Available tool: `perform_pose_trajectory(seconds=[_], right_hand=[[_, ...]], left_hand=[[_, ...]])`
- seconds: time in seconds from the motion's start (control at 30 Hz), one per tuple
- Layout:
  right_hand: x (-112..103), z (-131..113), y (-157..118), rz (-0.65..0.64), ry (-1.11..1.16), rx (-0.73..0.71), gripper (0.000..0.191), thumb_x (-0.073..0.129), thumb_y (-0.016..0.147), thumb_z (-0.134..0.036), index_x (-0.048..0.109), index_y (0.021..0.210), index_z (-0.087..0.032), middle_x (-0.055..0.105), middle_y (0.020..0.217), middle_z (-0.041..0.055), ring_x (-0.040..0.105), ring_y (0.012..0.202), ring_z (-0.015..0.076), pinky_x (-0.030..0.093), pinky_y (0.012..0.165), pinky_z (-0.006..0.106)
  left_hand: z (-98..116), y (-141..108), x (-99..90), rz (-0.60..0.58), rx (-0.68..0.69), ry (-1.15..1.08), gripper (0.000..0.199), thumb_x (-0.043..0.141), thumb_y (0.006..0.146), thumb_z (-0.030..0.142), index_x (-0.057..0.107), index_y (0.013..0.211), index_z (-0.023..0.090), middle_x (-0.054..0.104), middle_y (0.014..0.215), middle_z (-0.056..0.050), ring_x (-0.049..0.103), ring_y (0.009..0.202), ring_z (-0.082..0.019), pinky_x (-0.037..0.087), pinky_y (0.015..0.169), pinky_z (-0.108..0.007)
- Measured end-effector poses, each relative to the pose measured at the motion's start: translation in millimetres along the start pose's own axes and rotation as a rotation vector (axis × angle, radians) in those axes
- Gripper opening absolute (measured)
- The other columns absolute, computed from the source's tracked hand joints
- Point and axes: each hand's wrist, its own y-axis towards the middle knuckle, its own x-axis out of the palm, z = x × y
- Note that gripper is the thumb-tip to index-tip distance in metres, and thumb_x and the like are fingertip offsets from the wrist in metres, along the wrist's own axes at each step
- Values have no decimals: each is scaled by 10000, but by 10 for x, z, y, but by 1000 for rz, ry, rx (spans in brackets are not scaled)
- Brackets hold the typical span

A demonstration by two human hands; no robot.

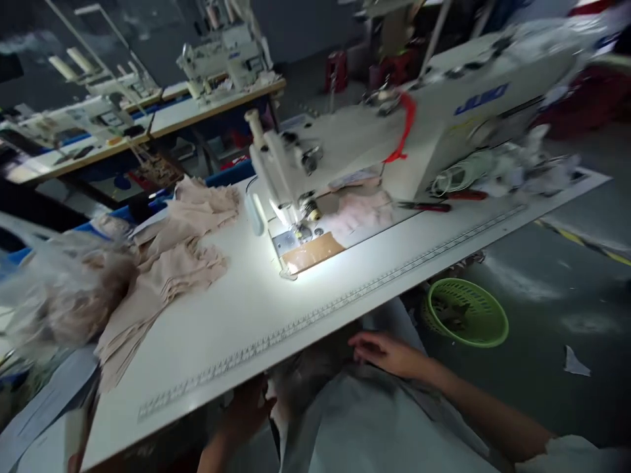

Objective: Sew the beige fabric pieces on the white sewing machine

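Note:
Below the table's front edge, in shadow, my left hand (246,404) has its fingers closed at the edge of a beige cloth (282,410) on my lap. My right hand (382,353) hovers over or rests on the lap, its fingers loosely bent and apart, with nothing visible in them. Pale grey clothing (365,424) covers my lap. Ahead of both hands stands a sewing machine (280,174) with its lamp lit over the needle area. A tan plate (315,253) lies by the needle, and pinkish cloth (362,210) lies under the machine arm.
Stacked beige fabric pieces (162,282) lie on the table's left side beside a plastic bag (73,282). A ruler strip (315,315) runs along the front edge. Dark-red-handled snips (434,207) lie by the machine. A green basket (468,335) stands on the floor at right.

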Motion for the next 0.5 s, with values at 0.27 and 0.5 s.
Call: perform_pose_trajectory(seconds=[0.27,0.5], right_hand=[[-1304,-1222,555,644,-661,-246,191,538,977,-285,702,939,-197,742,864,62,651,755,165,448,670,241],[-1612,-1102,1124,717,-1018,67,152,556,979,-250,681,1042,-191,716,1132,112,669,896,211,397,665,263]], left_hand=[[1830,-155,-1023,-92,740,-319,322,499,1028,431,694,1230,274,754,1149,-86,712,1009,-213,590,902,-323],[2713,1197,-1458,513,770,-357,228,564,956,279,645,1157,207,725,1049,-87,656,745,-147,563,676,-289]])
